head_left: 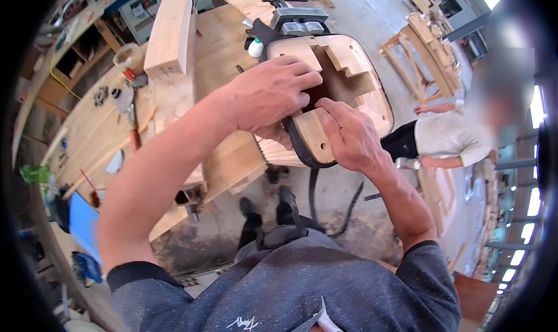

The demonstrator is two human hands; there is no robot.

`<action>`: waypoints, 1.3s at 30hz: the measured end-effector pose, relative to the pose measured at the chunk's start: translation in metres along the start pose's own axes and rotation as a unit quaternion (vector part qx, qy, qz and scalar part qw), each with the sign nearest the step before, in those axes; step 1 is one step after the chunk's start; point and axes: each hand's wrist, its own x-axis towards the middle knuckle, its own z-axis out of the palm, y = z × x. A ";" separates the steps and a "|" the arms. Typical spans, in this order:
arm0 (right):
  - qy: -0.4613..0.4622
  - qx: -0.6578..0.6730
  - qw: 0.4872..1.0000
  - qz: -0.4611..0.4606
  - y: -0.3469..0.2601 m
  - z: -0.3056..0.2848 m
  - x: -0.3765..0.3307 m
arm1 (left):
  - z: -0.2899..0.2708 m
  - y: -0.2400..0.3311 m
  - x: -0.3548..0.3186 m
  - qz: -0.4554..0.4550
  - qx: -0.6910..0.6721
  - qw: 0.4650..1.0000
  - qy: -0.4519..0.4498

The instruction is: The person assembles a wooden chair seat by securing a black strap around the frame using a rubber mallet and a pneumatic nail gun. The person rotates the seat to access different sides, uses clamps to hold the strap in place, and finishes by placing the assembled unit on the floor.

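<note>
Head view: both of my hands are at a rounded wooden frame (pixel 381 102) with a dark rim, which sits at the right edge of the counter (pixel 87 131), partly out over the floor (pixel 363 15). My left hand (pixel 270 96) comes across from the left, its bent fingers at the left side of the notched opening (pixel 337 82) in the frame's middle; what its grip closes on, if anything, I cannot tell. My right hand (pixel 353 135) is at the near side of the same opening, thumb and forefinger close by the wood; whether this grip is clamped on something small I cannot tell either. Just beyond the frame, by the counter's far right corner, is a grey metal vise (pixel 299 21), with a white bottle (pixel 256 48) near it. A thick wooden beam (pixel 168 35) lies lengthwise toward the counter's far edge, well apart from my hands. Left of it are a roll of tape (pixel 128 56) and a tool with an orange-red handle (pixel 135 139); a blue panel (pixel 84 221) is by the near left corner. On the right, a person in a light top (pixel 444 134) stands apart from me, and a wooden trestle (pixel 415 64) stands on the floor.
</note>
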 end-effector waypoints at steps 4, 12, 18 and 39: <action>-0.021 0.008 1.000 -0.018 0.001 -0.006 -0.016 | -0.001 0.037 -0.003 -0.049 -0.005 0.999 -0.008; -0.018 0.048 0.992 -0.113 0.022 -0.027 -0.045 | 0.004 0.123 0.001 -0.198 0.032 0.979 -0.034; 0.332 -0.042 0.942 -0.037 0.065 -0.019 -0.093 | -0.037 0.092 0.021 -0.156 0.010 0.982 -0.105; 0.124 0.601 0.777 0.140 0.135 0.016 0.004 | -0.009 0.099 0.060 -0.359 0.073 0.925 -0.102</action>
